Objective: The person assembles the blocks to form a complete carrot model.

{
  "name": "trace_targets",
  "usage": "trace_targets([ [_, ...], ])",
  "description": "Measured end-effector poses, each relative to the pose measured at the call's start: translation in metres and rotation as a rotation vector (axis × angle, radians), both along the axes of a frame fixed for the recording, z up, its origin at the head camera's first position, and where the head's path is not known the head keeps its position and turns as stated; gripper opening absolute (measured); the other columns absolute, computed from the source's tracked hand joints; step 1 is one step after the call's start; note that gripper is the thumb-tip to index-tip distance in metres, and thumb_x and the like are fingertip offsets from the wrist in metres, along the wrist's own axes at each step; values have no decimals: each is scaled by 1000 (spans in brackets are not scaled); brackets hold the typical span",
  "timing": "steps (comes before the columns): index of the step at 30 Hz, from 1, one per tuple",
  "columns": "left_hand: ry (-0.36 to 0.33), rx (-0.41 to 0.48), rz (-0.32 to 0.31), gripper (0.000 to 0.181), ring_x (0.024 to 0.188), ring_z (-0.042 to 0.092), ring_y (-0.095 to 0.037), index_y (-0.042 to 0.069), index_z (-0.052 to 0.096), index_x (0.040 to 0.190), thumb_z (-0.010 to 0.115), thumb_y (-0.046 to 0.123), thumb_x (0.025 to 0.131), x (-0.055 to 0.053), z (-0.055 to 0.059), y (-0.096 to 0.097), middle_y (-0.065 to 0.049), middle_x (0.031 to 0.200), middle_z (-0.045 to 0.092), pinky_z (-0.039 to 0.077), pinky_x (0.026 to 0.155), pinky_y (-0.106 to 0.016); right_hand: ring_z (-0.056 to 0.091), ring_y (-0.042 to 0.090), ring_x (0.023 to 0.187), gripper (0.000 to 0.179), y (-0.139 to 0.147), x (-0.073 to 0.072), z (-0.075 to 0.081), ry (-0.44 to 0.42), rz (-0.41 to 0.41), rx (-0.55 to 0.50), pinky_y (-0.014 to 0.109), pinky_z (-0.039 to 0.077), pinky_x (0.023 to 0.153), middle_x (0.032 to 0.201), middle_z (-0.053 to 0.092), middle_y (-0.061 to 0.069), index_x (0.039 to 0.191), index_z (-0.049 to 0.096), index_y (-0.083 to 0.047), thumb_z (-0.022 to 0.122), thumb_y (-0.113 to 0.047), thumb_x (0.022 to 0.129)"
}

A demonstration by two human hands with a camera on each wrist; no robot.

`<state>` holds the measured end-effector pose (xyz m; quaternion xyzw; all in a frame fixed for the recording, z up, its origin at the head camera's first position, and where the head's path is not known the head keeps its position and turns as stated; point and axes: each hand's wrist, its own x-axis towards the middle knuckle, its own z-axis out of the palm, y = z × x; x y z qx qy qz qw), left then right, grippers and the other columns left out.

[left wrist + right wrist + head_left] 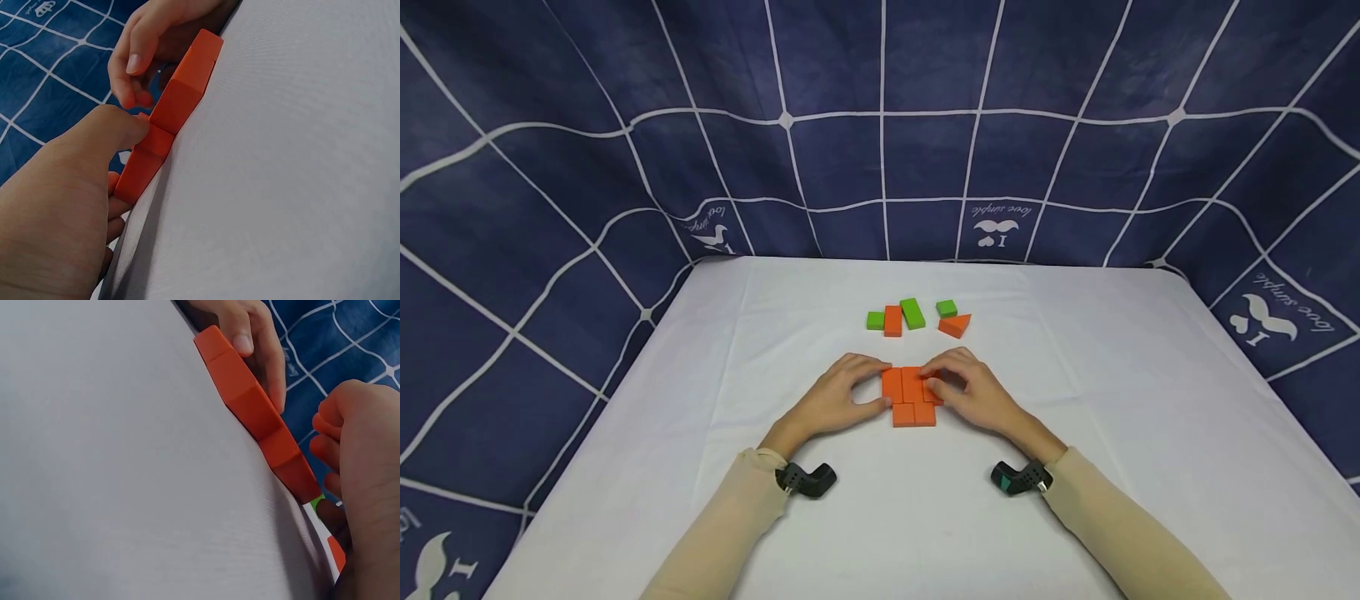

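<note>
Several orange blocks lie flat together on the white cloth in the head view: a left block [892, 386], a middle block [912, 384] and a right block [933, 397] side by side, with two smaller blocks [903, 415] against their near edge. My left hand [833, 398] holds the left block between thumb and index finger at its near and far ends. Bent loosely, the fingers of my right hand [981, 398] hang over the right block and partly hide it. In the right wrist view, most of these fingers [326, 450] appear apart from the orange blocks [253, 403].
Beyond the hands lie a small green block [876, 321], an upright-looking orange block [892, 321], a longer green block [912, 313], another green block [947, 309] and an orange triangular block [955, 326]. A blue checked curtain [925, 158] surrounds the white-covered table [1097, 467].
</note>
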<state>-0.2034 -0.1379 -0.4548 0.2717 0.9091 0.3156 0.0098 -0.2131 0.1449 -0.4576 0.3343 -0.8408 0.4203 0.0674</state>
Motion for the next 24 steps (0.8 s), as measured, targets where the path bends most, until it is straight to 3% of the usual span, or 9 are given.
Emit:
trace_targets([
  [5, 10, 5, -6, 57, 136, 50, -19, 20, 62, 143, 74, 42, 92, 0, 0, 1, 0, 142, 61, 41, 117, -45, 57, 16, 109, 22, 1, -11, 2, -32, -33, -15, 33, 49, 93, 113, 71, -5, 115, 75, -20, 69, -9, 96],
  [12, 15, -4, -14, 57, 136, 50, -20, 19, 62, 143, 74, 42, 92, 0, -1, 2, -1, 142, 61, 40, 118, -45, 56, 18, 105, 23, -3, -34, 7, -63, -69, 65, 36, 48, 91, 116, 68, 0, 121, 73, -16, 68, -13, 99],
  [17, 32, -1, -18, 57, 135, 50, -20, 19, 63, 143, 75, 41, 92, 0, 0, 0, -1, 141, 61, 41, 117, -45, 57, 23, 117, 30, -9, -49, 12, -62, -40, 134, 45, 47, 103, 126, 69, 3, 128, 71, -15, 67, -16, 99],
  [24, 21, -15, -11, 58, 136, 50, -19, 20, 62, 144, 74, 43, 92, 1, 0, -1, -1, 142, 60, 41, 117, -44, 51, 29, 134, 40, -19, -57, 18, -13, 62, 254, 56, 31, 121, 142, 62, 7, 141, 63, -12, 60, -21, 103],
])
